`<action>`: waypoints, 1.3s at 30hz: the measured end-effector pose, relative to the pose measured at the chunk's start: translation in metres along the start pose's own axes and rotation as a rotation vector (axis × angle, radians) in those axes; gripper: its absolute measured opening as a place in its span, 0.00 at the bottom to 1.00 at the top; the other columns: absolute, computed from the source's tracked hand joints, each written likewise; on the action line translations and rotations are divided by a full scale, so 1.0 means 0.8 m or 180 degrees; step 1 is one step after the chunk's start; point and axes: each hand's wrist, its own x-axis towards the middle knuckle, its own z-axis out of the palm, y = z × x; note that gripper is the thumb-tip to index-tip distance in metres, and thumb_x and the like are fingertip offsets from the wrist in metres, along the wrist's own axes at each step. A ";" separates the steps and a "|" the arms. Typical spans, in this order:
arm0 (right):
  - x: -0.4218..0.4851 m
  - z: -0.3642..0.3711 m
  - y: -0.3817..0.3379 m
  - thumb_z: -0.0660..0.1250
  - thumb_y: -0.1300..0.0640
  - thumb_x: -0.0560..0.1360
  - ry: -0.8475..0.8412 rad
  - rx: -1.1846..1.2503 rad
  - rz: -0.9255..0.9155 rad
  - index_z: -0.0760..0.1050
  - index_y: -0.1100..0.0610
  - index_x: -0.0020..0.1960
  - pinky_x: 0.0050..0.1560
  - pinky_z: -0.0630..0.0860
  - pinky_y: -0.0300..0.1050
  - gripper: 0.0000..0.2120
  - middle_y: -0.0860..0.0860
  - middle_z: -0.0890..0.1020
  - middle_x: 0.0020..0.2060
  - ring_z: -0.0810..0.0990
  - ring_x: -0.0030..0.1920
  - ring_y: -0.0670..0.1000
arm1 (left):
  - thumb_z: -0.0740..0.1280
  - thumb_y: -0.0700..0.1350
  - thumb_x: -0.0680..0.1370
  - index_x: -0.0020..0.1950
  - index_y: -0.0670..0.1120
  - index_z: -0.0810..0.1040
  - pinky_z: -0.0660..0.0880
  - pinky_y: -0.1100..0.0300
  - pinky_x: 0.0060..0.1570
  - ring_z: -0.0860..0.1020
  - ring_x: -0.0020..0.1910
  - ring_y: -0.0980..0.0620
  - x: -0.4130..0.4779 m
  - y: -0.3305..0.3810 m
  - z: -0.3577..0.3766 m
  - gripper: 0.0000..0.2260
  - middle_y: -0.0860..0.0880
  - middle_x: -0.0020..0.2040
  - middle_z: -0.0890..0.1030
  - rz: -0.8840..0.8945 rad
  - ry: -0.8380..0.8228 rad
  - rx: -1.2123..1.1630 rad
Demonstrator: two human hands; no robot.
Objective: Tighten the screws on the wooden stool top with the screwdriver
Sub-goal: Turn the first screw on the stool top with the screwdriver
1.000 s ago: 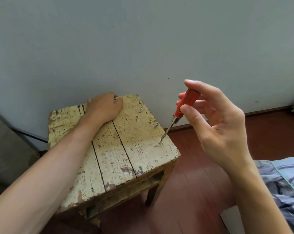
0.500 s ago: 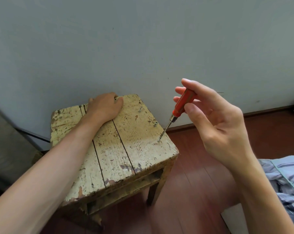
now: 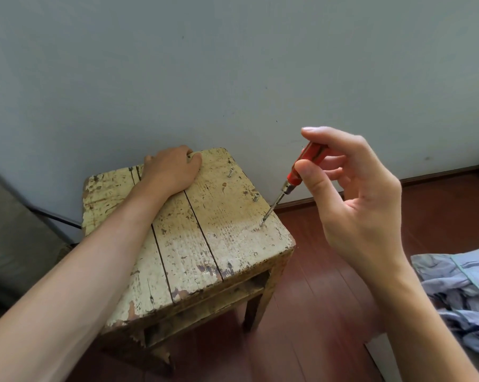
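Note:
An old wooden stool [image 3: 183, 244] with flaking cream paint stands against the wall. My left hand [image 3: 172, 168] lies over its far edge, fingers curled around the rim. My right hand [image 3: 351, 194] pinches the red handle of a small screwdriver [image 3: 298, 172] between thumb and fingertips. The metal shaft slants down to the left, its tip set on a screw [image 3: 261, 224] near the stool's right edge. Two more screws stick up along that edge, one [image 3: 256, 197] in the middle and one [image 3: 230, 172] farther back.
A grey-blue wall rises right behind the stool. Dark red wooden floor [image 3: 329, 312] spreads to the right, with a baseboard along the wall. Crumpled blue striped cloth [image 3: 464, 293] lies at the right edge. A grey object with a dark cable fills the left edge.
My right fingers have shifted on the handle, thumb sliding lower along it. The tip stays on the same screw. The left hand has not moved.

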 end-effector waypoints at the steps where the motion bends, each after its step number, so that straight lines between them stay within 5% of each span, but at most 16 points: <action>1: 0.001 -0.001 0.001 0.72 0.57 0.84 -0.0010 -0.0017 -0.0023 0.77 0.46 0.70 0.53 0.82 0.53 0.16 0.51 0.84 0.55 0.87 0.53 0.51 | 0.51 0.60 0.83 0.67 0.50 0.76 0.63 0.42 0.66 0.76 0.63 0.42 0.000 0.000 0.000 0.22 0.47 0.62 0.80 0.0005 -0.0002 -0.0001; 12: 0.000 -0.011 -0.002 0.65 0.67 0.86 -0.0376 0.0450 0.0005 0.76 0.57 0.73 0.64 0.82 0.49 0.17 0.49 0.85 0.64 0.86 0.64 0.52 | 0.52 0.60 0.83 0.66 0.51 0.76 0.64 0.42 0.67 0.76 0.61 0.43 0.001 -0.002 0.000 0.22 0.49 0.60 0.81 0.0023 0.0006 -0.0065; 22: -0.001 -0.006 -0.003 0.70 0.61 0.85 -0.0150 0.0082 -0.0007 0.77 0.48 0.71 0.56 0.83 0.56 0.17 0.48 0.85 0.58 0.87 0.56 0.54 | 0.52 0.59 0.83 0.66 0.50 0.77 0.64 0.43 0.65 0.76 0.61 0.42 0.001 -0.001 -0.001 0.21 0.47 0.62 0.81 0.0033 -0.0001 -0.0079; 31: 0.001 -0.001 0.002 0.72 0.56 0.84 0.0011 0.0006 -0.0093 0.77 0.48 0.73 0.51 0.79 0.46 0.18 0.50 0.84 0.53 0.88 0.52 0.52 | 0.52 0.59 0.83 0.66 0.50 0.76 0.64 0.43 0.66 0.76 0.61 0.42 0.002 0.001 -0.002 0.22 0.47 0.61 0.81 0.0024 -0.0002 -0.0062; 39: -0.001 -0.018 0.002 0.64 0.66 0.86 -0.0460 0.0622 0.0088 0.74 0.59 0.77 0.67 0.81 0.49 0.20 0.49 0.84 0.67 0.85 0.67 0.53 | 0.51 0.60 0.83 0.66 0.51 0.76 0.64 0.42 0.66 0.76 0.62 0.42 0.003 -0.002 0.000 0.22 0.47 0.63 0.80 -0.0003 -0.0038 -0.0028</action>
